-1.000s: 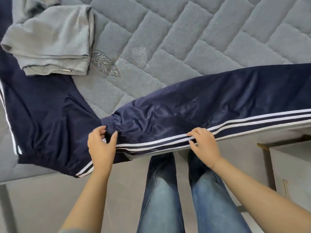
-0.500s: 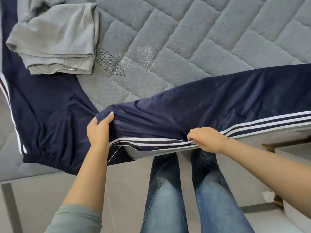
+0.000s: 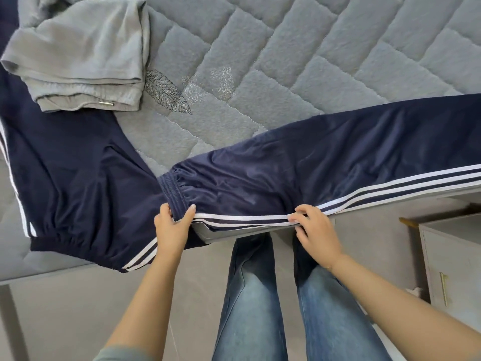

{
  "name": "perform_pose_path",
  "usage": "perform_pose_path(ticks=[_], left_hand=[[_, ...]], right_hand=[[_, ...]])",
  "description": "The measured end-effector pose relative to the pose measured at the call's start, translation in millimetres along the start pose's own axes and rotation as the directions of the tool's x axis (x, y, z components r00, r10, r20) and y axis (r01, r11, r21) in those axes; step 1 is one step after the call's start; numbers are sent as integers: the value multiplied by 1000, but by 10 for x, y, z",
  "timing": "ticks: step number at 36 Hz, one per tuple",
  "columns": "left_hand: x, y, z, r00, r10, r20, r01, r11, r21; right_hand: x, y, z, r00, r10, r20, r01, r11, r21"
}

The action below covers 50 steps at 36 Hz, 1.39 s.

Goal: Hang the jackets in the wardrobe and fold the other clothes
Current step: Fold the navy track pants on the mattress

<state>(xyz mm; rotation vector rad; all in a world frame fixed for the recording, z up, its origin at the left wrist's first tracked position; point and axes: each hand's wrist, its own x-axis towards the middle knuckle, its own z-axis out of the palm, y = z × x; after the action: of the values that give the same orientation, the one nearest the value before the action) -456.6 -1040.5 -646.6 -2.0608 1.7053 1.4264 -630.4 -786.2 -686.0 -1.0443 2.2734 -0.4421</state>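
Observation:
Navy track pants (image 3: pixel 299 168) with white side stripes lie spread along the near edge of the bed. One leg runs off to the right, the other spreads out to the left. My left hand (image 3: pixel 173 226) pinches the ribbed cuff of the right-running leg near the bed's edge. My right hand (image 3: pixel 316 230) grips the striped seam of that same leg further right, fingers curled over the fabric. A folded grey garment (image 3: pixel 86 53) rests at the upper left, partly on the navy cloth.
The grey quilted bed cover (image 3: pixel 299 61) fills the upper half. My legs in blue jeans (image 3: pixel 286 308) stand against the bed's edge. A pale cabinet with a brass handle (image 3: pixel 447 269) stands on the floor at the right.
The cuff, lifted and pushed up half a second ago, has come back down flat by the bed's edge. My left hand has shifted from its top to its lower end.

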Motion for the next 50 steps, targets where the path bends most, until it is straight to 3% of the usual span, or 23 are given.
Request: perform_pose_path(ticks=[5, 10, 13, 15, 18, 20, 23, 25, 28, 30, 32, 34, 38, 40, 43, 45, 47, 50], left_hand=[[-5, 10, -90, 996, 78, 37, -76, 996, -41], [78, -83, -255, 993, -108, 51, 107, 994, 21], [30, -78, -201, 988, -153, 6, 148, 968, 202], [-72, 11, -131, 985, -82, -152, 130, 931, 341], [-277, 210, 51, 935, 245, -255, -91, 863, 497], [-400, 357, 301, 900, 423, -108, -300, 779, 551], [-567, 585, 856, 846, 471, 250, -528, 673, 519], [-656, 708, 1279, 755, 509, 413, -656, 594, 466], [-700, 813, 1896, 597, 590, 544, -802, 432, 413], [-622, 792, 2231, 599, 542, 589, -797, 339, 499], [-501, 713, 2458, 659, 457, 598, -736, 225, 638], [-405, 653, 2552, 703, 416, 577, -685, 179, 706], [-506, 764, 2690, 751, 431, 501, -644, 308, 700], [-600, 924, 2705, 761, 510, 401, -622, 399, 673], [-603, 1247, 2657, 749, 640, 171, -589, 524, 615], [-493, 1461, 2597, 748, 655, 105, -565, 547, 618], [-313, 1653, 2522, 777, 617, 122, -538, 551, 638], [-50, 1867, 2387, 792, 541, 284, -586, 544, 600]], right_hand=[[53, -115, 57, 988, 155, -29, -154, 988, 22], [113, -199, 54, 977, 205, 50, -207, 978, 38], [95, -226, 47, 966, 250, 72, -254, 965, 67], [72, -228, 15, 953, 295, 68, -303, 940, 160], [24, -176, -95, 922, 386, -15, -363, 879, 310], [1, -65, -201, 902, 421, -91, -372, 869, 327], [1, 216, -390, 921, 367, -130, -325, 908, 262], [29, 462, -497, 952, 287, -110, -272, 953, 131], [117, 909, -616, 973, 228, -41, -231, 965, -120], [125, 1268, -670, 956, 294, 12, -282, 926, -250], [44, 1654, -730, 905, 424, 22, -395, 860, -324], [-70, 1942, -814, 861, 508, 5, -477, 811, -338], [-182, 2200, -1041, 874, 482, 59, -426, 820, -382], [-173, 2210, -1169, 903, 421, 82, -362, 851, -381], [-51, 2186, -1349, 954, 283, 99, -244, 925, -292], [96, 2145, -1432, 980, 150, 132, -117, 965, -234], [293, 2074, -1482, 987, 2, 162, 32, 978, -207], [643, 1936, -1464, 963, -174, 207, 224, 941, -254]])
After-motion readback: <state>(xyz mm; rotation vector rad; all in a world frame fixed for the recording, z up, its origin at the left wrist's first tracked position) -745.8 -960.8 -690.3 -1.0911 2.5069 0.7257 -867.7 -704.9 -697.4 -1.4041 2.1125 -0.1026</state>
